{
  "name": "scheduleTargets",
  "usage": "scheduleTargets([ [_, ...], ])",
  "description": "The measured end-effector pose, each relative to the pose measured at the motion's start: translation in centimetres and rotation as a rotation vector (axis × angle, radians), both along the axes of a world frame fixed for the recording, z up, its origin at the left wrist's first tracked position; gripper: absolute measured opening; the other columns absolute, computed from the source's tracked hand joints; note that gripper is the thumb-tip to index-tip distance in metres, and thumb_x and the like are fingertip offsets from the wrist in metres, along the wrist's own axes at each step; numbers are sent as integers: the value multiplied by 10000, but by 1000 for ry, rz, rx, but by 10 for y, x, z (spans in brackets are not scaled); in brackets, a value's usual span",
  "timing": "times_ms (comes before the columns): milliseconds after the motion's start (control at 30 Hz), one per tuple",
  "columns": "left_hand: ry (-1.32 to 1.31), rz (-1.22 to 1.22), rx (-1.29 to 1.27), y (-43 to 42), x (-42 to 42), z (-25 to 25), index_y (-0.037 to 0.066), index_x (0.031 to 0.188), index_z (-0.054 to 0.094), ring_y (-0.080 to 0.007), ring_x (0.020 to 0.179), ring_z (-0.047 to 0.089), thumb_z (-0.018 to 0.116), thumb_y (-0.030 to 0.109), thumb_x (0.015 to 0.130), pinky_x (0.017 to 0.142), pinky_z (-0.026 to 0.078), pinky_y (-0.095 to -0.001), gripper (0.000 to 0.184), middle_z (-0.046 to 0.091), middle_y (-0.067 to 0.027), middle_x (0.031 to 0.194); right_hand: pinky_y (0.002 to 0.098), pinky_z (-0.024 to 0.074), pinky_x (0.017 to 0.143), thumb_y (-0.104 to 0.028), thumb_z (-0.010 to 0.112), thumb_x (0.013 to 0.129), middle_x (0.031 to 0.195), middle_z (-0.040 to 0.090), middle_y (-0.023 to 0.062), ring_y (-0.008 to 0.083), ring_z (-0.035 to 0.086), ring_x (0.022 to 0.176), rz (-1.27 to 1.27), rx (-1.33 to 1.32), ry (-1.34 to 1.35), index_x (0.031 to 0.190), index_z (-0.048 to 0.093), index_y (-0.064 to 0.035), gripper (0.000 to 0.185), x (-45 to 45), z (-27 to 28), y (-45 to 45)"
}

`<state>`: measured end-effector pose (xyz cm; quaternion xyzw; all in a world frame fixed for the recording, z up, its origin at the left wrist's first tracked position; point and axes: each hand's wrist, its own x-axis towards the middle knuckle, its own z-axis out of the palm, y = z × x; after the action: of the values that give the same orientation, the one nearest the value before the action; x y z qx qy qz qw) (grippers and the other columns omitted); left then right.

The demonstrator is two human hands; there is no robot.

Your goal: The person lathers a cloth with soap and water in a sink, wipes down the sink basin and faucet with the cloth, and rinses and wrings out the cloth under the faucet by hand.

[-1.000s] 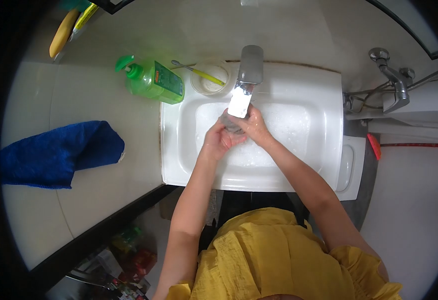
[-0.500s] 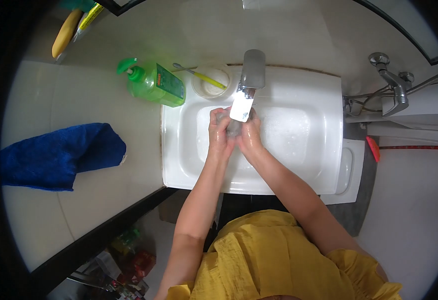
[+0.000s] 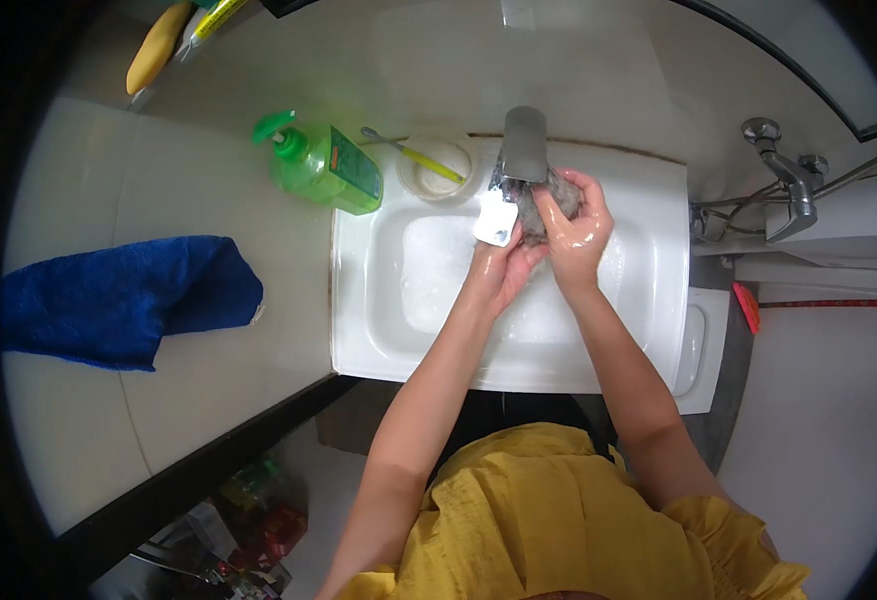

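Note:
Beside the chrome faucet [image 3: 526,145], my right hand [image 3: 581,235] is closed round a wet grey, fuzzy-looking scouring pad [image 3: 544,215], the thumb pressed across it. My left hand [image 3: 504,275] is just below the pad, palm turned up and wet, with its fingers loosely stretched towards the pad's lower edge. Part of the left fingers is hidden behind the shiny faucet lever [image 3: 496,217] and the pad. Both hands are over the white sink [image 3: 359,290], whose basin has suds on its bottom.
A green soap pump bottle [image 3: 329,170] stands on the sink's left back corner. A cup [image 3: 424,185] with a yellow-green toothbrush [image 3: 431,163] is beside it. A blue towel [image 3: 149,295] hangs at left. A wall tap [image 3: 789,175] with hoses is at right.
Both hands have shifted right, from under the faucet lever to its right side. The grey pad, earlier mostly hidden between both hands, now shows in the right hand, and the left hand has loosened.

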<state>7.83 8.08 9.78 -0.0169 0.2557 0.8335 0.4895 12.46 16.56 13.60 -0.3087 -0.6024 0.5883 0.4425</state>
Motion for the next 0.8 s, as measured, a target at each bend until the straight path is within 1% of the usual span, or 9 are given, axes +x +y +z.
scheduleTargets([
  [33,-84,-20,77,3,-1,-2,55,1250,414,-241,1169,462,479,42,906,961,446,-386,350,460,-116,1258,286,470,689,-26,674,721,904,604,73,142,559,748,-48,-84,-18,947,595,-27,239,-7,5,-3],
  [133,-227,29,83,10,-3,-17,63,1250,416,-214,1146,484,502,50,899,954,454,-346,362,475,-103,1235,336,460,725,9,672,657,866,585,81,210,532,819,-201,268,-210,942,604,-44,297,-19,-1,-2],
  [167,-190,15,79,10,-2,-22,65,1245,421,-205,1131,495,511,48,893,945,460,-336,364,484,-97,1222,375,446,731,39,650,603,849,565,92,279,500,872,-206,413,-199,934,608,-37,342,-19,-3,-2],
  [233,-117,-11,69,7,-1,-23,67,1236,433,-189,1101,517,530,44,883,928,472,-318,367,502,-87,1194,381,430,761,30,646,614,888,567,91,282,495,918,-177,486,-206,930,608,-33,325,-20,-6,0],
  [367,-226,-59,64,10,-4,-25,86,1213,463,-170,1023,553,499,83,905,866,497,-315,310,533,-67,1140,409,390,831,1,642,648,985,560,117,298,477,995,-63,754,-380,971,604,-18,326,-22,-5,-6],
  [467,-294,-93,82,16,-7,-15,99,1210,472,-168,1002,558,469,122,921,839,501,-321,289,546,-56,1116,390,355,878,18,632,658,953,554,118,320,453,996,-59,982,-493,1053,609,-33,399,-23,5,-26],
  [500,-301,-95,84,15,-7,-15,100,1211,471,-169,1003,558,469,130,922,840,501,-322,291,547,-55,1116,400,384,840,5,624,672,970,558,132,347,456,985,-42,1041,-487,1092,609,-55,425,-23,3,-23],
  [700,-307,-111,89,19,-4,-20,104,1219,465,-176,1009,555,469,178,925,843,497,-330,304,548,-54,1116,408,446,755,54,552,653,894,563,158,344,532,877,59,1049,-418,948,597,3,303,-36,5,-6],
  [800,-284,-120,68,22,-1,-23,105,1223,462,-180,1012,554,469,202,926,844,495,-334,313,548,-53,1117,397,452,757,28,578,653,914,600,92,312,542,864,371,905,-352,883,603,-47,243,-24,4,-9],
])
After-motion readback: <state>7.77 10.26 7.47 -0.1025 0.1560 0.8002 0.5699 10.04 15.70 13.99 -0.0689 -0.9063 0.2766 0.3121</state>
